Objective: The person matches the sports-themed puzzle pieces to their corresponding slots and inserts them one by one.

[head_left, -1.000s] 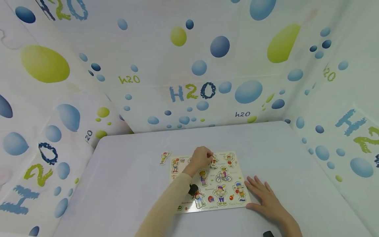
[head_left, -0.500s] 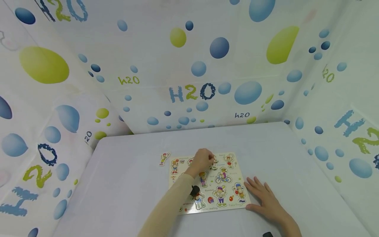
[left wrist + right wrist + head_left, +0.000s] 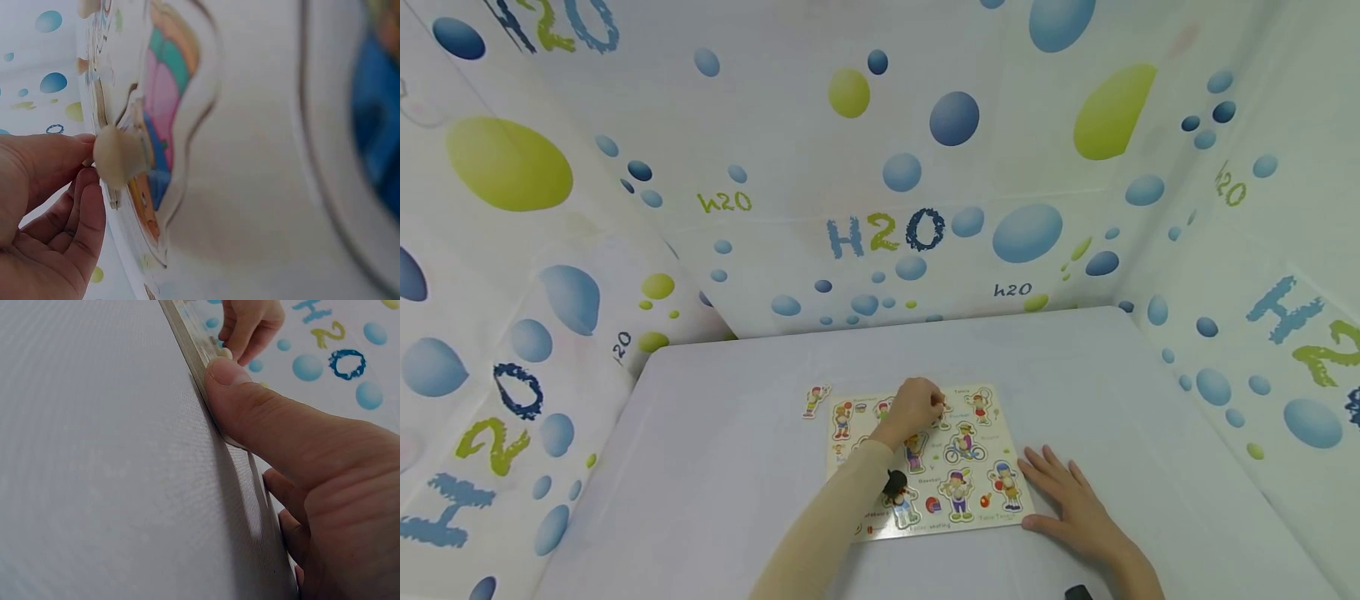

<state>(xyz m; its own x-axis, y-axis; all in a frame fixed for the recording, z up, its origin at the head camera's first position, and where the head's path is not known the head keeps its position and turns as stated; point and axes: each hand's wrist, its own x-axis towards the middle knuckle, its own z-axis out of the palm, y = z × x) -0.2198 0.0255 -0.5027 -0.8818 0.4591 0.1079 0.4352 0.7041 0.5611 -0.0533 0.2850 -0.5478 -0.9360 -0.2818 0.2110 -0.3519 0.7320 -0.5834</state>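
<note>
Our left hand (image 3: 916,406) has its grip pinched on the knob (image 3: 117,156) of a puzzle piece (image 3: 164,125) at the far row of the peg puzzle board (image 3: 992,467); our right hand (image 3: 1071,504) lies flat, fingers apart, against the board's near right corner on the counter (image 3: 737,433).

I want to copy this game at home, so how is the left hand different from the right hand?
The left hand has curled fingers pinching a small pale knob on a puzzle piece at the far side of the wooden picture puzzle board. The right hand lies flat with fingers spread, its thumb pressing the board's near right edge. Both hands touch the same board.
</note>
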